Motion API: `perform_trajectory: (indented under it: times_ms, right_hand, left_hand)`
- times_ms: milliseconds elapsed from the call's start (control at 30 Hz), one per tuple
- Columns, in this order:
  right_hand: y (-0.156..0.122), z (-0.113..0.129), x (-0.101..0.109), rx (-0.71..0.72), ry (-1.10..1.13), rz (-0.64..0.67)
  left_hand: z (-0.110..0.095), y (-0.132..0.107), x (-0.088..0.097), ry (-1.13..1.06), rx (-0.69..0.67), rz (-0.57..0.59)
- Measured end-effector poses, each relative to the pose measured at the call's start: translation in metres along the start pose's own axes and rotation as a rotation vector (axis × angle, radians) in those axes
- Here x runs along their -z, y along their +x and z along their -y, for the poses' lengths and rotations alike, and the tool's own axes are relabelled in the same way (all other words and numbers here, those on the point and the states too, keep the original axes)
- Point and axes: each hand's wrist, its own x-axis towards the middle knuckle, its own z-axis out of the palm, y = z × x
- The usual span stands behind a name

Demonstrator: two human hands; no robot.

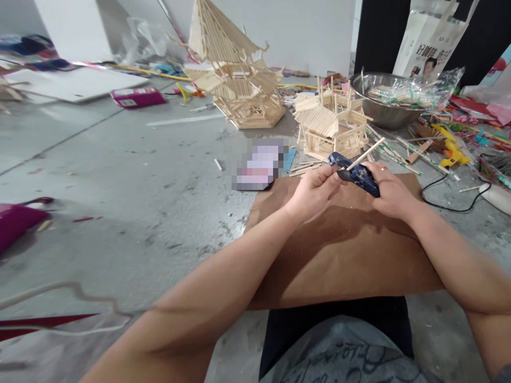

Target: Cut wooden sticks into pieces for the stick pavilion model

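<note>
My right hand (393,194) is wrapped round a dark blue hand tool (365,178) with a patterned handle, which looks like a cutter. A thin wooden stick (369,151) slants up to the right across the tool, its far end free. Fingers closed in a pinch, my left hand (315,190) holds the stick's near end beside the tool's dark jaw (344,174); the fingers partly hide that end. Both hands are above a sheet of brown paper (343,255) on the floor. Just beyond them stands a small, roofed wooden-stick structure (331,125) with bare upright posts.
A taller stick pagoda (243,80) stands behind. A phone (259,165), blurred out, lies left of the paper. At the back right are a metal bowl (389,117) of bagged sticks, a yellow glue gun (453,151) and a black cable (451,209). Purple packs (138,98) lie left.
</note>
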Motion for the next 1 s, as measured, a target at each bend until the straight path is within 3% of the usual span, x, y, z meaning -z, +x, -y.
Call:
perform_trajectory:
  times_ms: [733,1000]
  right_hand:
    - [-0.0006,-0.0024,-0.0024,-0.009,-0.018,0.013]
    - [-0.0004,0.0037,0.0,-0.099,-0.04,0.024]
  left_hand:
    - [0.002,0.0017,0.0007,0.014,-0.009,-0.004]
    - [-0.0004,0.0018,-0.0003,0.001,-0.025,0.011]
